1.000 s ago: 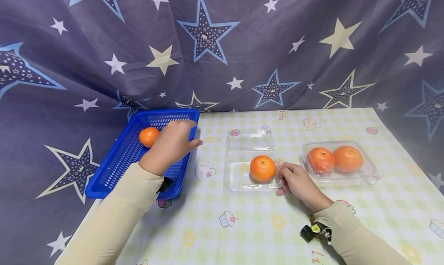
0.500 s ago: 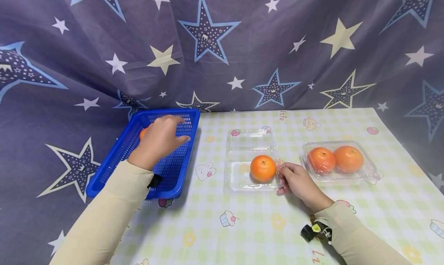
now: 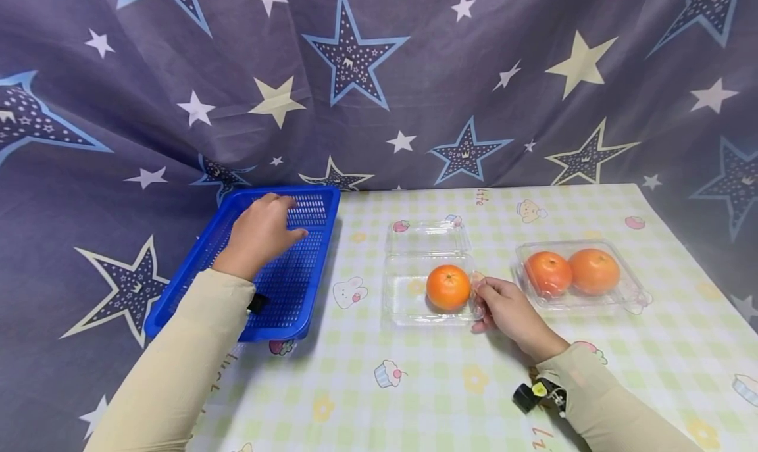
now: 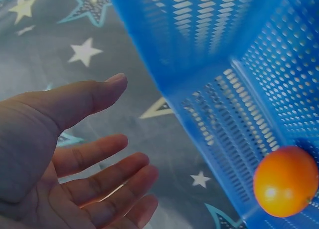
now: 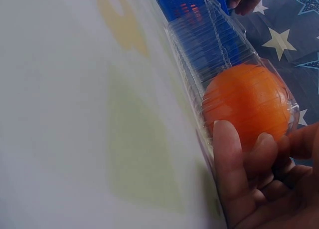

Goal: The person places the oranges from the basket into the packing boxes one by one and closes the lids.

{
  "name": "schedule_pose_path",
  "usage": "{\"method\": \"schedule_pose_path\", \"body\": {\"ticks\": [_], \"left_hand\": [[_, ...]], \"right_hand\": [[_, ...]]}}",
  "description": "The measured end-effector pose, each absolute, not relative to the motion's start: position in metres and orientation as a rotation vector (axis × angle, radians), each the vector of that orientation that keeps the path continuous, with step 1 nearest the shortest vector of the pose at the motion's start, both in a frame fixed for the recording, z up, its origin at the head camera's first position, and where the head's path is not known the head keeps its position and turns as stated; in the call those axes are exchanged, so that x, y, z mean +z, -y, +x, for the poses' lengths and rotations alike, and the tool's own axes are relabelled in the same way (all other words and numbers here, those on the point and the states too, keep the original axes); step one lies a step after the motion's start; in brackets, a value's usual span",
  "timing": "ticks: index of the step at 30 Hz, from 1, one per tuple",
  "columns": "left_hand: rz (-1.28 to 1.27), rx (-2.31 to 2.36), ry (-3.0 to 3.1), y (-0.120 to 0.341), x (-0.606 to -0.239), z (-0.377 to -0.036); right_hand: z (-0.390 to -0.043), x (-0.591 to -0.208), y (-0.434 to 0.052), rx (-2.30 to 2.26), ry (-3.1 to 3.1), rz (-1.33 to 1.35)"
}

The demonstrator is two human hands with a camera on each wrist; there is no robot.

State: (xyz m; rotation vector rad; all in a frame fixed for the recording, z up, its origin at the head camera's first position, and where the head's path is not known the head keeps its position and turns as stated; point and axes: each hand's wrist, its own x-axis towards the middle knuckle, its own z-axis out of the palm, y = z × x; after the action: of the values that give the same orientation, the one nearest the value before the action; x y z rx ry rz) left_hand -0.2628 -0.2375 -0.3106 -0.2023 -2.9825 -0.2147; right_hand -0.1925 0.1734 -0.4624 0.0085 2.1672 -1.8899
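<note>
Leftmost, the left hand [image 3: 258, 233] hovers over the basket [image 3: 296, 294], fingers apart and empty, an orange [image 4: 285, 181] lying inside. Rightward, the right hand [image 3: 508, 307] pinches the open clamshell [image 3: 403, 301] holding another orange [image 3: 448, 287].

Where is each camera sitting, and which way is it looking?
Head: on the person's head, looking forward and down at the table; both sleeves, left hand and right hand show.
Left wrist: by the open left hand, facing the blue basket and its orange.
Right wrist: by the right hand, whose grip pinches the clear box with an orange inside.
Head and right wrist share that clear box.
</note>
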Motion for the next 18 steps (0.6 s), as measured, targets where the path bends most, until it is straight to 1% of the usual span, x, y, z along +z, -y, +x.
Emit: {"method": "schedule_pose_path", "body": {"ticks": [8, 18], "left_hand": [[-0.162, -0.196, 2.980, 0.251, -0.321, -0.273], [-0.123, -0.055, 2.979, 0.265, -0.331, -0.283]], "right_hand": [[-0.192, -0.461, -0.173, -1.889, -2.169, 0.011], [-0.192, -0.461, -0.174, -1.890, -2.161, 0.015]]}}
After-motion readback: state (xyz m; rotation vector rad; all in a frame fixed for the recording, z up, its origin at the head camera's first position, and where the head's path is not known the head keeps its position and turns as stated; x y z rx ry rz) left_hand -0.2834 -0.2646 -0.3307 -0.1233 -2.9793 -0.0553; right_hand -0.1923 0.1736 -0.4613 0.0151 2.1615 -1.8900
